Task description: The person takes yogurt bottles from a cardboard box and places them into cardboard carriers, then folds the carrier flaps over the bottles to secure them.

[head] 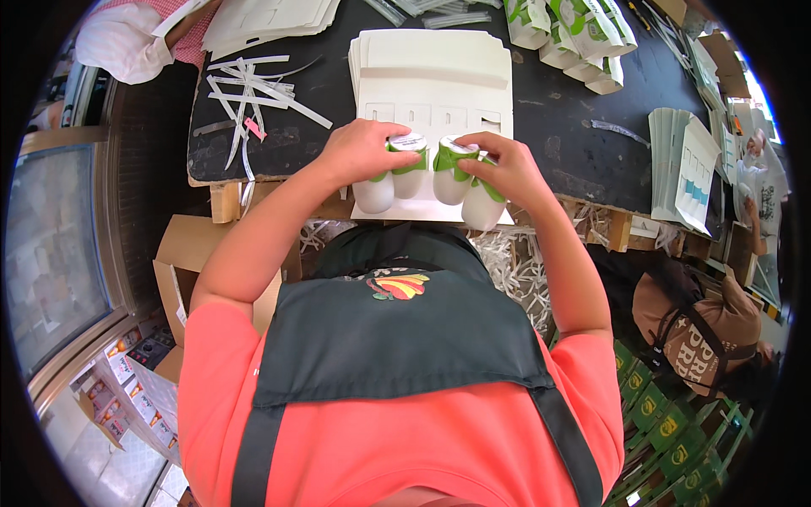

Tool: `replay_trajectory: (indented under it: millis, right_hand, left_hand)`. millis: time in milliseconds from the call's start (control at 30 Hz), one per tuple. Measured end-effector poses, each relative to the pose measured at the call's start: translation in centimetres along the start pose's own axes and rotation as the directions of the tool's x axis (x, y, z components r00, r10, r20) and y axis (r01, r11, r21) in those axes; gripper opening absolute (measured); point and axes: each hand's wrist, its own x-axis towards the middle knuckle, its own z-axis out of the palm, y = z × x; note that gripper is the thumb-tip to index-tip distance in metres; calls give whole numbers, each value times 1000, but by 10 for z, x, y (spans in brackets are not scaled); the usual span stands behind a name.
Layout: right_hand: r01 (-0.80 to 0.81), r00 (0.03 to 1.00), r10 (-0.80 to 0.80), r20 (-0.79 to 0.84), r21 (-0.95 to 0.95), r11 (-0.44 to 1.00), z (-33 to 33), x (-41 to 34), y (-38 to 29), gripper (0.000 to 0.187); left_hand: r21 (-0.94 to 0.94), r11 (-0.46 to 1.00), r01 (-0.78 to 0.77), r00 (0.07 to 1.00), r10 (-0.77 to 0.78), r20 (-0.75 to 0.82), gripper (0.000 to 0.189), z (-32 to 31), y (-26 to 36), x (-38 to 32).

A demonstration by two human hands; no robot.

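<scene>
My left hand (360, 152) grips a pair of white bottles with green bands, one (410, 180) upright with its printed round end up, the other (374, 195) beside it under my fingers. Two more such bottles are in my right hand (507, 166): one (448, 184) has its round end up, one (484, 206) leans outward nearer my body. All are over a stack of flat white die-cut cardboard blanks (437, 57) at the front edge of the black table (557, 127). A row of rectangular cut-outs shows in the top blank just beyond my hands.
Paper strips (253, 95) lie on the left, near more flat cardboard (272, 22). Green-and-white cartons (583, 38) stand at the back right, folded blanks (681, 168) at the right edge. An open cardboard box (190, 253) is below left. Other people are at both sides.
</scene>
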Motion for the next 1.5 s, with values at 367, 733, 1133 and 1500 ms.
replay_trajectory:
  millis: [367, 733, 1133, 1500]
  right_hand:
    - [-134, 980, 184, 75, -435, 890, 22, 48, 18, 40]
    - [-15, 1000, 8, -22, -350, 937, -21, 31, 43, 52]
    - [212, 855, 85, -512, 494, 843, 49, 60, 103, 41]
    - [-184, 926, 219, -306, 139, 973, 45, -20, 100, 76]
  left_hand:
    - [350, 936, 41, 954, -141, 266, 40, 22, 5, 39]
    - [342, 939, -28, 996, -4, 91, 58, -11, -25, 33]
    - [-123, 988, -95, 759, -8, -651, 76, 104, -62, 39]
    - [-288, 954, 84, 970, -144, -194, 100, 97, -71, -45]
